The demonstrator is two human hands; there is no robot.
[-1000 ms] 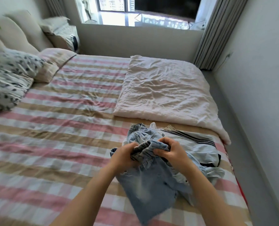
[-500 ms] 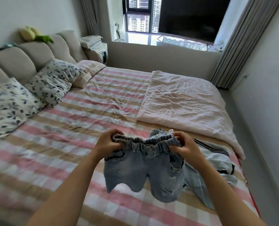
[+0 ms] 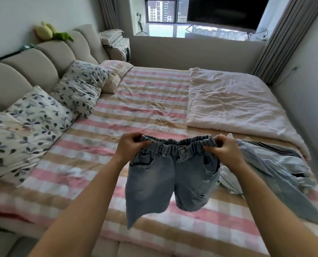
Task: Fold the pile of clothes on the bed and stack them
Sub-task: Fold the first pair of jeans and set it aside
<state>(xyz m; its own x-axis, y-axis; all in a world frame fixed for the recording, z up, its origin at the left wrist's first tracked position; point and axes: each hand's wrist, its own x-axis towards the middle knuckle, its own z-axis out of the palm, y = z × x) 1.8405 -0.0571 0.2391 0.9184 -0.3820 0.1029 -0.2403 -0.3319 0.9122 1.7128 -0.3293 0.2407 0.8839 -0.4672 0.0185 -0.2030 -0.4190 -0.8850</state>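
Observation:
A small pair of faded denim shorts with an elastic waistband hangs in the air above the striped bed. My left hand grips the left end of the waistband and my right hand grips the right end, stretching it flat. The legs dangle freely, front side with button facing me. To the right, the remaining pile of clothes lies on the bed: light blue garments, one with dark stripes, partly hidden behind my right forearm.
A folded pale pink quilt covers the far right of the bed. Leaf-print pillows lean on the padded headboard at left, a soft toy on top. A wall runs close along the right side.
The shorts went from a bunched bundle on the pile to lifted and spread by the waistband. My hands moved apart and up, and my view rose and turned left.

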